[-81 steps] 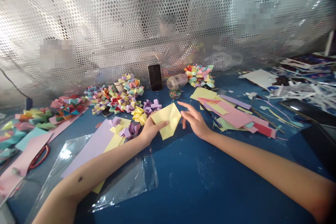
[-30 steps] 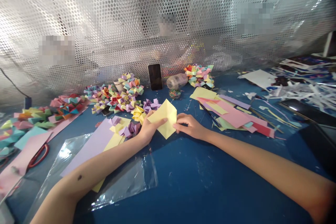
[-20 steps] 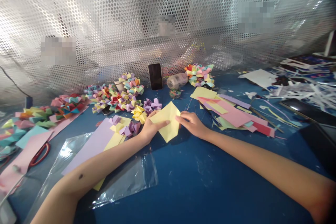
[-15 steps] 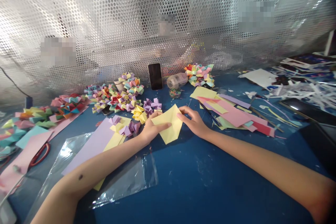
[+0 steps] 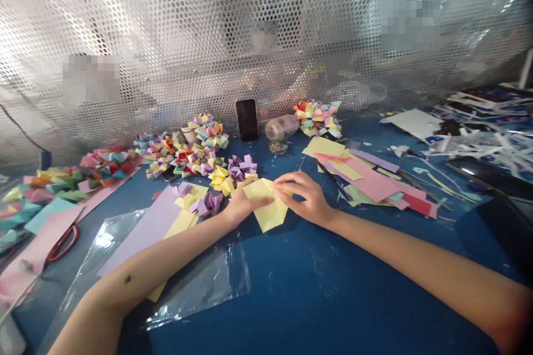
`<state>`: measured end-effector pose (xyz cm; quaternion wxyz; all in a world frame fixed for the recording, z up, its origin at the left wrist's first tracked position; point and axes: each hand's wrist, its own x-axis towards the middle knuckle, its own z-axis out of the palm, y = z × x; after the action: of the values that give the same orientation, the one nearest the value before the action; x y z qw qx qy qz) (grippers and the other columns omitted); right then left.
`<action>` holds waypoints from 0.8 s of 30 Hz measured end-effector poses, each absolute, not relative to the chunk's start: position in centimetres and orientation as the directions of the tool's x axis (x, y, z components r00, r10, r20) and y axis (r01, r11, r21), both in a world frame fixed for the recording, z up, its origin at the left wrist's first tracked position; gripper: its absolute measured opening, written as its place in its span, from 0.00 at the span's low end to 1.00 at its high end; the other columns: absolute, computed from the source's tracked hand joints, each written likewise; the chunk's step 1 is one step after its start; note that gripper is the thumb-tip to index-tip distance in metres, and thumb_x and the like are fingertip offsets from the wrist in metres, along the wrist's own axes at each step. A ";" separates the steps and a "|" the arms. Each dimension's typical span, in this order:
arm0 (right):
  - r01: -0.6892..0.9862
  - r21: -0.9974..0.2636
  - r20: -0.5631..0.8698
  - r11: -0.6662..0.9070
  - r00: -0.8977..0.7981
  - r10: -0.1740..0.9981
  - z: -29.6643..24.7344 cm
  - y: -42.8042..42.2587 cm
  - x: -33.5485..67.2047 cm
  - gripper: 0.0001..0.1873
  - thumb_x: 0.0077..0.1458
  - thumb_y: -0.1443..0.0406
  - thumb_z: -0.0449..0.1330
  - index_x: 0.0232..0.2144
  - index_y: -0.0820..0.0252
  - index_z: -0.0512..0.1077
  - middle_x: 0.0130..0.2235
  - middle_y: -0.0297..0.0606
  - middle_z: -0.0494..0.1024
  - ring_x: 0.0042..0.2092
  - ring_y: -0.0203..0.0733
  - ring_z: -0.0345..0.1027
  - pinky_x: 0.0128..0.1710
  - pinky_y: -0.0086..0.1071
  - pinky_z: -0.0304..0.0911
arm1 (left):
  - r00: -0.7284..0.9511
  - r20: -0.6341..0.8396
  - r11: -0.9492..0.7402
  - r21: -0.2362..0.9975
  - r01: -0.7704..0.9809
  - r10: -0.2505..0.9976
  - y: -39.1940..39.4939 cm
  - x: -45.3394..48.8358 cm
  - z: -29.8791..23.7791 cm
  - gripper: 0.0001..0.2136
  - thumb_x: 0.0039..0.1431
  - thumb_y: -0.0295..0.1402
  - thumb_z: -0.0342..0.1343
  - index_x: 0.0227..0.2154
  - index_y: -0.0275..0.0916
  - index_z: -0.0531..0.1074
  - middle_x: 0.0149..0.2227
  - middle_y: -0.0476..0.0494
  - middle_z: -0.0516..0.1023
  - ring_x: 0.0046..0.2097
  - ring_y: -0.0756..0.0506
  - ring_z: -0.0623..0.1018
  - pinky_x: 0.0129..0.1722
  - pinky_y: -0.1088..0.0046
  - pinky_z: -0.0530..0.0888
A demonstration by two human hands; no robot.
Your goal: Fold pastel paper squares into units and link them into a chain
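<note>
A creased sheet of yellow paper [image 5: 268, 215] is held between both hands above the blue table. My left hand [image 5: 244, 201] grips its left side, the thumb lying across the front and the fingers behind. At the upper right edge, my right hand [image 5: 306, 195] pinches the paper, which is folded over there. Just beyond my left hand lie a yellow folded paper piece [image 5: 221, 180] and purple folded pieces [image 5: 241, 167]. More purple pieces [image 5: 207, 203] rest on paper strips left of that hand.
A phone [image 5: 247, 120] stands against the perforated metal panel [image 5: 175, 39], near a tipped clear jar [image 5: 282, 127]. Coloured paper sheets [image 5: 375, 180] lie to the right. Red-handled scissors [image 5: 62, 243] and a clear plastic bag [image 5: 200, 288] are to the left.
My right hand has brought the paper's top right part down and inward, so the raised peak is now folded over. My left hand keeps its hold.
</note>
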<state>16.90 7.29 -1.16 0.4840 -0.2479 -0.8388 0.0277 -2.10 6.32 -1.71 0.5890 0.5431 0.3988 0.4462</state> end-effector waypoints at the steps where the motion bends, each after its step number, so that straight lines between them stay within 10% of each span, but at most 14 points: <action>1: 0.385 -0.270 0.795 0.883 -0.427 0.430 -1.2 7.3 16.9 0.11 0.54 0.69 0.57 0.41 0.54 0.73 0.40 0.39 0.75 0.40 0.40 0.68 0.40 0.38 0.65 | 0.283 0.016 0.015 0.994 -0.105 0.959 6.3 -2.1 -1.8 0.18 0.42 0.32 0.66 0.35 0.37 0.65 0.31 0.49 0.71 0.31 0.50 0.73 0.32 0.74 0.70; 24: 0.343 -0.269 0.797 0.900 -0.446 0.408 -1.5 7.3 16.8 0.18 0.55 0.72 0.55 0.47 0.54 0.69 0.43 0.42 0.70 0.43 0.40 0.66 0.42 0.38 0.67 | 0.264 0.015 0.028 0.987 -0.157 0.964 6.6 -2.2 -2.0 0.22 0.41 0.32 0.67 0.40 0.38 0.65 0.34 0.48 0.73 0.35 0.47 0.75 0.37 0.70 0.72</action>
<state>16.76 7.26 -1.55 0.4775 -0.2208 -0.8497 0.0340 -2.19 6.64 -2.01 0.6022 0.5192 0.3889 0.4654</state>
